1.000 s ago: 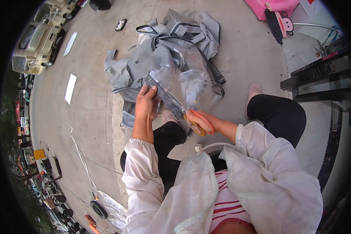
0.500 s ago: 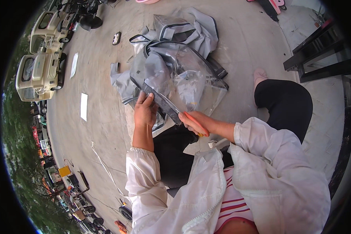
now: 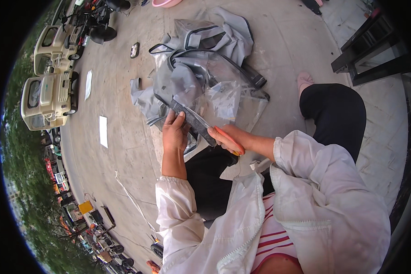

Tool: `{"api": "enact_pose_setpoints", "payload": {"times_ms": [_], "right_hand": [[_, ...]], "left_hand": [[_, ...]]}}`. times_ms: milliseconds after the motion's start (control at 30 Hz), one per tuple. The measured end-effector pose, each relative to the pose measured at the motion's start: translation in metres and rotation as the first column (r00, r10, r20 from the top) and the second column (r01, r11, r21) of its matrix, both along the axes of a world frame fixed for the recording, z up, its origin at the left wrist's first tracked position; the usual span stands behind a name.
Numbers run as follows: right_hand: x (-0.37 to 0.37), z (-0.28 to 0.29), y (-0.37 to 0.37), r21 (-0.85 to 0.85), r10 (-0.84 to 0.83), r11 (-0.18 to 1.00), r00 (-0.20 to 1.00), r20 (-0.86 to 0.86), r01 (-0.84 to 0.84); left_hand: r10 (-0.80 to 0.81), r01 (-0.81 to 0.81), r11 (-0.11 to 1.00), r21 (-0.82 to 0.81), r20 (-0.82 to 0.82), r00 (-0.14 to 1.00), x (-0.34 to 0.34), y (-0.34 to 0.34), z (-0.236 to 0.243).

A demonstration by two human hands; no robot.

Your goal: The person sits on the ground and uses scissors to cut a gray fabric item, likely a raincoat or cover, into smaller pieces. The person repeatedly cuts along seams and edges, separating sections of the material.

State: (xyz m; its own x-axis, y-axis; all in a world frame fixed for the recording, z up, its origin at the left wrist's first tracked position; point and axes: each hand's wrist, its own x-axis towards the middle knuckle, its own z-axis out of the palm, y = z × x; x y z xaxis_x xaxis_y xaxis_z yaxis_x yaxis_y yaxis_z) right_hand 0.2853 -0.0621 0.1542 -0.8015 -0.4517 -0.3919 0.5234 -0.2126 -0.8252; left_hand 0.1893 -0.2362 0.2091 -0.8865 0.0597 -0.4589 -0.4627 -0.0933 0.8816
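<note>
**Pinching strip up top, scissors at the low end**

Left hand (image 3: 173, 137): thumb and fingers (image 3: 180, 119) pinched on the dark grey strip (image 3: 197, 127), partway along it. Right hand (image 3: 238, 133): fingers wrapped round the orange-handled scissors (image 3: 231, 142), right by the strip's lower end. Blade opening hidden, can't tell.

Strip slants down toward the right hand. Two-point hold likely there to make it taut and flat; slack would probably fold at the blades.

Rest of the grey fabric sheeting (image 3: 236, 39), with its clear plastic panel (image 3: 223, 101), is heaped on the concrete floor (image 3: 285, 45) in front of the person. Floor presumably takes the bulk, so only the edge needs lifting. Legs set apart, left trouser leg (image 3: 209, 178) near the strip's low end, probably for reach room.
</note>
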Motion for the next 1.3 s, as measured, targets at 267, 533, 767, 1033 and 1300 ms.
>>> {"api": "enact_pose_setpoints", "payload": {"times_ms": [267, 533, 767, 1033, 1300], "right_hand": [[-0.004, 0.004, -0.004, 0.087, -0.030, 0.995, 0.990, -0.139, 0.042], [-0.009, 0.010, -0.005, 0.123, -0.063, 0.989, 0.992, -0.110, 0.076], [-0.010, 0.009, -0.003, 0.126, -0.019, 0.991, 0.995, -0.096, 0.031], [-0.004, 0.007, -0.013, 0.014, -0.087, 0.996, 0.994, -0.070, 0.088], [-0.013, 0.018, -0.002, 0.042, -0.056, 0.998, 0.998, -0.009, 0.056]], "left_hand": [[0.000, 0.000, 0.999, 0.049, -0.013, 1.000, 0.002, 0.013, 0.017], [-0.071, 0.070, 0.997, 0.032, 0.035, 0.997, 0.002, 0.007, 0.010], [-0.044, 0.038, 0.989, 0.143, 0.040, 0.998, 0.000, 0.004, 0.006], [-0.114, 0.082, 0.943, 0.323, 0.083, 0.990, -0.002, 0.004, 0.013], [-0.211, 0.198, 0.961, 0.193, 0.051, 0.976, -0.001, 0.004, 0.011]]}}
